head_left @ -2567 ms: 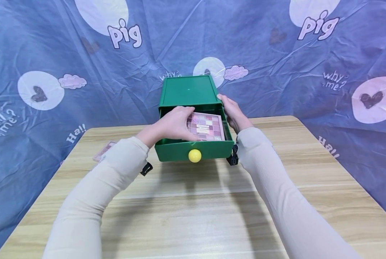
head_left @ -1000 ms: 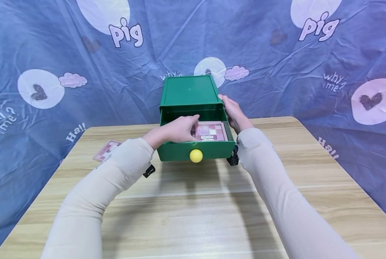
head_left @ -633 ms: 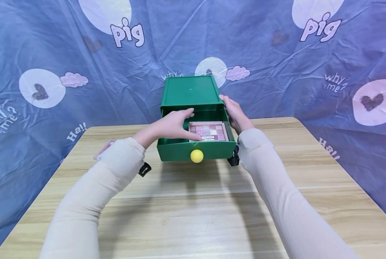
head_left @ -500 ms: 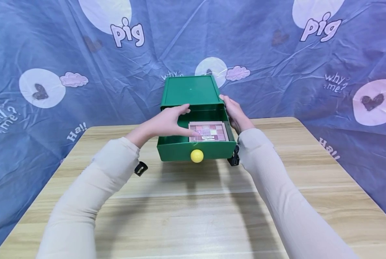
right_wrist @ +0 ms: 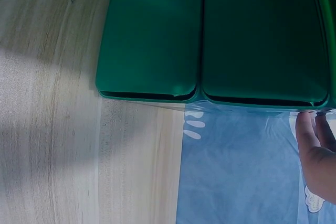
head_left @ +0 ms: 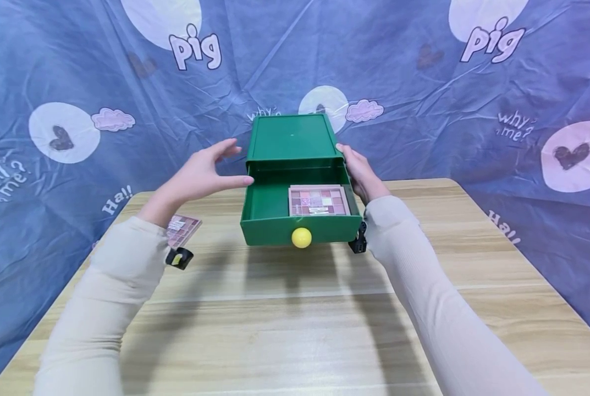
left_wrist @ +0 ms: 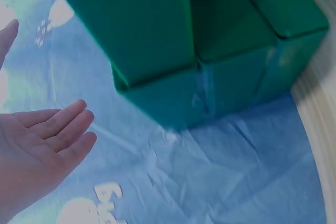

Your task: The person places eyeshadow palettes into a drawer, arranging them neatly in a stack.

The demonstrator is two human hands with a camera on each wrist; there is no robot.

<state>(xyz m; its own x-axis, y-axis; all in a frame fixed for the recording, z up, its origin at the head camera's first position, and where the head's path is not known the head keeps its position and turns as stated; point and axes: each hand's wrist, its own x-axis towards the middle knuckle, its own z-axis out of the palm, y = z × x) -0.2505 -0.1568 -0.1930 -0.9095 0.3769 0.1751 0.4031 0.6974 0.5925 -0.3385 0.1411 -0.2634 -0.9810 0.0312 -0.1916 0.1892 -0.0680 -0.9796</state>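
A green drawer cabinet [head_left: 292,137] stands on the table, its top drawer [head_left: 267,231] pulled out by a yellow knob side [head_left: 302,237]. In that drawer, toward the right, lies a pink eyeshadow palette [head_left: 319,201]. My left hand [head_left: 198,173] hovers left of the cabinet, thumb and fingers spread, holding nothing; the left wrist view shows its palm [left_wrist: 44,150] apart from the green side. My right hand [head_left: 363,175] rests against the cabinet's right side, and its fingertips touch it in the right wrist view. A second palette [head_left: 183,230] lies on the table, partly behind the left wrist.
Lower drawers [right_wrist: 152,40] with yellow knobs are closed beneath the top one. The wooden table [head_left: 295,330] stretches in front. Behind hangs a blue printed cloth [head_left: 398,71]. Black wrist straps show at the left wrist [head_left: 179,257] and the right [head_left: 358,239].
My left hand has let go of the palette, which now lies flat in the drawer, and has moved out to the left. My right hand stays at the cabinet's side.
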